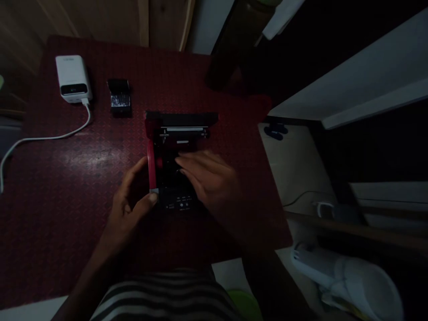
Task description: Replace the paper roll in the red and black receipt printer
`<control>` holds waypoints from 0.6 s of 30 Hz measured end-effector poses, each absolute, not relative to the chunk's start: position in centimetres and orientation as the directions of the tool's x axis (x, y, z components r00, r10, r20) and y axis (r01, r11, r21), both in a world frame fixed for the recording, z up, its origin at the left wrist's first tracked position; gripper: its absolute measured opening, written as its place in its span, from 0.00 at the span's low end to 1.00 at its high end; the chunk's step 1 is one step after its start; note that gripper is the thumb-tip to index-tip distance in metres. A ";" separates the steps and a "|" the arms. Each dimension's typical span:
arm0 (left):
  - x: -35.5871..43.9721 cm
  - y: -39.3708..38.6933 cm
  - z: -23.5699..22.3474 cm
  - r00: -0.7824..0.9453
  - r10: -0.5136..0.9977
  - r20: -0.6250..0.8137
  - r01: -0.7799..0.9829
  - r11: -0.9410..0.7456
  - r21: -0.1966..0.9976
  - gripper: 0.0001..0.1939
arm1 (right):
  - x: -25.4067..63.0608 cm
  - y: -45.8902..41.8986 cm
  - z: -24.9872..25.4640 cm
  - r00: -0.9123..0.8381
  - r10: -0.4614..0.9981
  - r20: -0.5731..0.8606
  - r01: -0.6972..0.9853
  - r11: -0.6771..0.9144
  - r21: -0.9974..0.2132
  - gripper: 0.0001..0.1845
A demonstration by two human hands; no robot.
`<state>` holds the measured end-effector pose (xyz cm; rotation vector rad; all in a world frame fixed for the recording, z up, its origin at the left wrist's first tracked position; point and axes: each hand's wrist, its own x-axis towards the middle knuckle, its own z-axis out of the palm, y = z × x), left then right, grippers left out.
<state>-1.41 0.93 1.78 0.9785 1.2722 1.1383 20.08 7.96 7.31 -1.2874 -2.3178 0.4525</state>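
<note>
A red and black machine with a raised lid, which looks like a small label printer [174, 203], sits on the dark red table. Small buttons and markings show on its front panel. My left hand [129, 200] grips the left side, with the thumb on the front corner and the fingers along the red edge. Over the dark open bay is my right hand [210, 176], its fingers pressed together and pointing left into the machine. Anything between those fingertips is too dark to make out. The inside of the bay is mostly in shadow.
On the table [100, 178], a white power bank [72, 78] with a plugged-in white cable [50, 138] lies at the far left. Near it stands a small open black case [119, 98]. A tall dark bottle-like object [230, 49] rises at the back right. Slippers [276, 131] lie on the floor.
</note>
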 end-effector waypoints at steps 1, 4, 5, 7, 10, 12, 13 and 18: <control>-1.4 0.9 1.7 -0.038 0.981 -0.191 -0.081 0.187 0.979 0.37 | 19.4 8.7 7.5 -0.509 0.850 0.136 0.737 0.512 -0.441 0.19; -1.3 0.8 1.9 -0.027 0.980 -0.196 -0.073 0.193 0.978 0.38 | 17.2 10.6 8.2 -0.550 0.827 -0.119 0.816 0.501 -0.288 0.19; -1.2 0.8 2.1 -0.029 0.979 -0.204 -0.075 0.201 0.977 0.38 | 16.5 11.0 8.4 -0.545 0.823 -0.161 0.830 0.501 -0.247 0.19; -1.1 0.9 2.5 -0.037 0.975 -0.220 -0.084 0.217 0.973 0.37 | 15.6 11.5 8.5 -0.529 0.827 -0.191 0.846 0.497 -0.193 0.20; -1.0 0.9 2.8 -0.033 0.975 -0.221 -0.095 0.217 0.972 0.36 | 15.0 11.9 8.4 -0.501 0.840 -0.209 0.864 0.472 -0.173 0.18; -1.0 1.0 2.8 -0.035 0.974 -0.222 -0.090 0.218 0.972 0.36 | 15.0 12.0 8.4 -0.497 0.836 -0.232 0.868 0.471 -0.159 0.18; -1.0 1.0 2.7 -0.039 0.974 -0.223 -0.082 0.219 0.972 0.37 | 15.1 12.0 8.5 -0.501 0.830 -0.244 0.865 0.479 -0.147 0.17; -1.1 1.0 2.5 -0.040 0.975 -0.216 -0.076 0.213 0.974 0.37 | 15.5 11.7 9.5 -0.524 0.818 -0.237 0.852 0.502 -0.149 0.21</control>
